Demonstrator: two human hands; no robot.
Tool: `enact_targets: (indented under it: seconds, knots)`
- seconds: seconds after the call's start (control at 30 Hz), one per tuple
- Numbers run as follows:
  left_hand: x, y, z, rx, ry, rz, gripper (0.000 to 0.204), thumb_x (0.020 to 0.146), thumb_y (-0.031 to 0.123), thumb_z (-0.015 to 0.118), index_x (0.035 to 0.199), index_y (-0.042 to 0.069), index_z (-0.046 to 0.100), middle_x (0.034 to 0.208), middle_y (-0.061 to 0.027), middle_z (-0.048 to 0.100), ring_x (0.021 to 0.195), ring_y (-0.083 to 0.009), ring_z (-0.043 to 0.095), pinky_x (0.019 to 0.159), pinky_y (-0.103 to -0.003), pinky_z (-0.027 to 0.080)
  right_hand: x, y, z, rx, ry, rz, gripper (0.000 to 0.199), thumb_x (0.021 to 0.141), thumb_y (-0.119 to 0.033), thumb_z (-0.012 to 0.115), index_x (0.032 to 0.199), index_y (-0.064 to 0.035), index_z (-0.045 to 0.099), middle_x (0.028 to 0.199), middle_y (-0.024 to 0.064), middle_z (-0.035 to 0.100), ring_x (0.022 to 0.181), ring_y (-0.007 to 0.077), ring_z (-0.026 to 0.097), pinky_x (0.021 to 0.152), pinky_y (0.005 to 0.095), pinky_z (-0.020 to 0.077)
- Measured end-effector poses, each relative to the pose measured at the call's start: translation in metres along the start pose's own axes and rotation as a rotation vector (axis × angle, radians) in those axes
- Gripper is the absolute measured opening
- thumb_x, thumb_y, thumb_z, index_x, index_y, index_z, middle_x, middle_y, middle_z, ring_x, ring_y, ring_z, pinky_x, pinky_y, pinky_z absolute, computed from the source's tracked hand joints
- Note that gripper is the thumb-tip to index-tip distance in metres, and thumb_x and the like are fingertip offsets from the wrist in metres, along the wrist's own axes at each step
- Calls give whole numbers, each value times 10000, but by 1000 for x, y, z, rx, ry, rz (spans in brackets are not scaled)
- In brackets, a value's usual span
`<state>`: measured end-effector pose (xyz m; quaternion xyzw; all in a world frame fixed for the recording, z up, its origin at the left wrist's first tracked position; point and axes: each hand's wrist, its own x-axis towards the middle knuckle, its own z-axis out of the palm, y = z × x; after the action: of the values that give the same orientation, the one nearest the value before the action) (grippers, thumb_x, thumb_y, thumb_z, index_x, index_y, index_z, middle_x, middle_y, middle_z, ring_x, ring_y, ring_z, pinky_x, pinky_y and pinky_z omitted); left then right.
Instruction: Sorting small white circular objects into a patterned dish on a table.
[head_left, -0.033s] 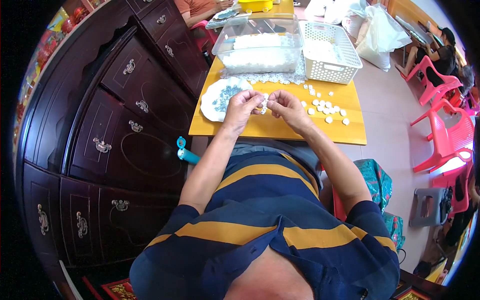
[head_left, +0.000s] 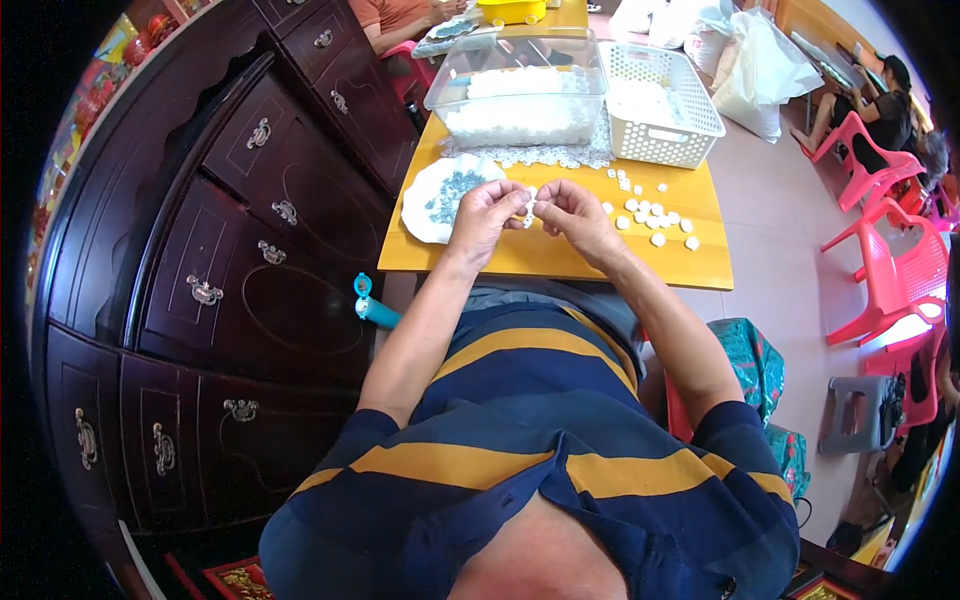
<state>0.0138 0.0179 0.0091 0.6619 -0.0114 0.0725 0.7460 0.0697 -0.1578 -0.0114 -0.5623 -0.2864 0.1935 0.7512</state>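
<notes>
While both forearms reach fwd over the near part of the yellow table [head_left: 560, 262], L hand [head_left: 483, 212] and R hand [head_left: 573, 214] meet approx. mid-table, fingertips almost touching. Betw. them: small white piece [head_left: 530, 212], held up off the tabletop. Long axis runs roughly away from the person's chest, i.e. near-vertical in view; lower end points back twd the wearer, w/ slight lean to L. Upper end partly hidden by fingertips; can't tell which end is its front. L thumb + index clamped on piece from L side; R thumb + index pinch it from R, upper part. Other fingers curled in, both hands.

Just L of L hand: white plate w/ wavy rim [head_left: 415, 222], blue-grey bits [head_left: 455, 195] on it. R of R hand: scattered white round pieces [head_left: 655, 221], nearest one just beside the knuckles. Beyond: clear tub [head_left: 515, 118] w/ white stuff, and white perforated basket [head_left: 665, 143] to its R.
</notes>
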Motion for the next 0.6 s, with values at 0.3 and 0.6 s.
enact_targets:
  seconds: [0.3, 0.6]
  knots:
    - [-2, 0, 4, -40, -21, 7, 144, 936, 203, 685, 957, 60, 686, 817, 9, 656, 723, -58, 603, 620, -200, 502, 1, 1, 2, 56, 62, -2, 147, 945, -135, 670, 1042, -48, 603, 848, -23, 612, 714, 50, 536, 629, 208, 439]
    - [0, 1, -3, 45, -5, 43, 166, 947, 206, 676, 1002, 50, 679, 852, 6, 654, 755, -70, 601, 648, -218, 503, 1, -1, 3, 9, 111, -24, 165, 938, -159, 682, 1049, -57, 617, 865, -32, 629, 761, 40, 556, 657, 202, 449]
